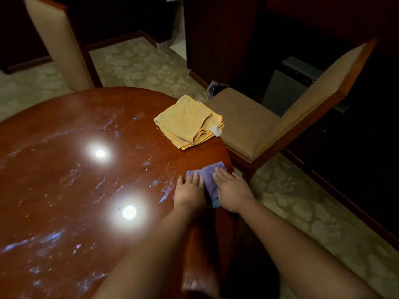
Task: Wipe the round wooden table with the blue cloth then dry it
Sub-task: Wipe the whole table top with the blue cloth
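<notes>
Blue cloth (208,180) lies bunched at the right rim of the round wooden worktop (71,190), right of centre in the frame, pinned under both of a person's hands. Left hand (190,190) and right hand (232,190) lie side by side with fingers straight and flat, palms down, each grip open and pressing rather than curling round the fabric. The cloth's far corner reaches the worktop's edge, and the right hand sits at that edge, its outer side over the drop to the floor.

A folded yellow cloth (189,123) rests further up the same rim, above the hands in the frame and apart from the blue one, a white tag at its right corner. Just beyond it, touching or nearly touching the rim, stands a padded wooden chair (244,121); a second chair (58,44) stands at the upper left behind the worktop.

The dark red surface to the left of the hands is open and glossy, streaked with wet smears and droplets, and carries two bright reflections of ceiling lights (100,153). Pale patterned carpet (138,61) covers the floor, with dark wood panelling along the upper and right sides.
</notes>
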